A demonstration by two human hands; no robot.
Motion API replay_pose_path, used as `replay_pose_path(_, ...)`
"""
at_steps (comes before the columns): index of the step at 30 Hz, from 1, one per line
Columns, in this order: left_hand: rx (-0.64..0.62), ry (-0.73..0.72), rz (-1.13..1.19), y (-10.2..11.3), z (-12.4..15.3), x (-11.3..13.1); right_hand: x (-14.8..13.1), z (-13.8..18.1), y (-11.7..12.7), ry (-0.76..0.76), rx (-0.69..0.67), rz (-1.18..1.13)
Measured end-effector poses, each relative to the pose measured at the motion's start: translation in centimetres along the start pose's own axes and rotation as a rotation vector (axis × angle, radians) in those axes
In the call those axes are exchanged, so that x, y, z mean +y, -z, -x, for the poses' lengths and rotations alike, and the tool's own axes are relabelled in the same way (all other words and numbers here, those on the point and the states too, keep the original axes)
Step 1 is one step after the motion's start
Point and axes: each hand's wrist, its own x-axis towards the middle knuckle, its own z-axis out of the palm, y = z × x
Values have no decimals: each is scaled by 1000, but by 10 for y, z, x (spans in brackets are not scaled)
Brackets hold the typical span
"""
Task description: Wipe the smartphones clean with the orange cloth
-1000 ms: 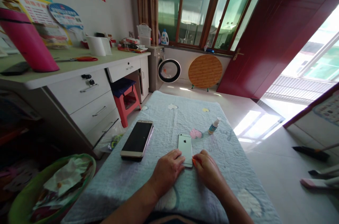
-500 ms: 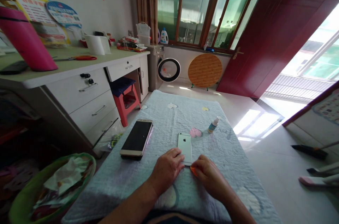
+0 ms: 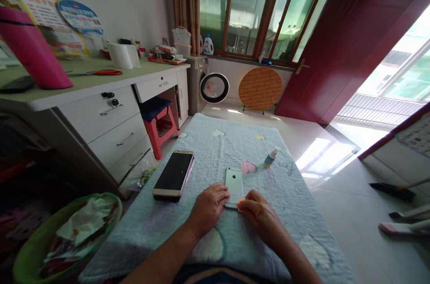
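Note:
A silver phone point(image 3: 234, 184) lies back up on a pale blue cloth point(image 3: 208, 149). My left hand point(image 3: 208, 207) rests on the phone's near left corner with curled fingers pressing it down. My right hand point(image 3: 258, 213) is closed in a pinch on a small orange piece point(image 3: 240, 205) that touches the phone's near right corner. A second, larger phone point(image 3: 174, 178) with a dark screen lies to the left on the cloth.
A small dropper bottle point(image 3: 270, 157) and a pink pad point(image 3: 247, 167) sit beyond the silver phone. A white desk with drawers point(image 3: 110, 118) stands left, with a red stool point(image 3: 159, 122) under it. A green basket of scraps point(image 3: 63, 234) is at near left.
My right hand slid the orange piece leftward along the phone's near edge, from beside the right corner to under it. The left hand stayed on the phone.

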Motion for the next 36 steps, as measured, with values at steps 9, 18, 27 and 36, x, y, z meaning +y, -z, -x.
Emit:
replay_pose_path(9,-57,41,15,8,-3,4,-10,-16,-17,68,-15,64)
replay_pose_path(18,-58,44,87,10,-3,5,-24,-25,-42,133,47,161)
replay_pose_path(27,-80,42,2,11,-2,8,-16,-17,-29,59,16,184)
replay_pose_path(36,-43,20,46,6,-2,-3,-9,-8,-5,-24,-40,174)
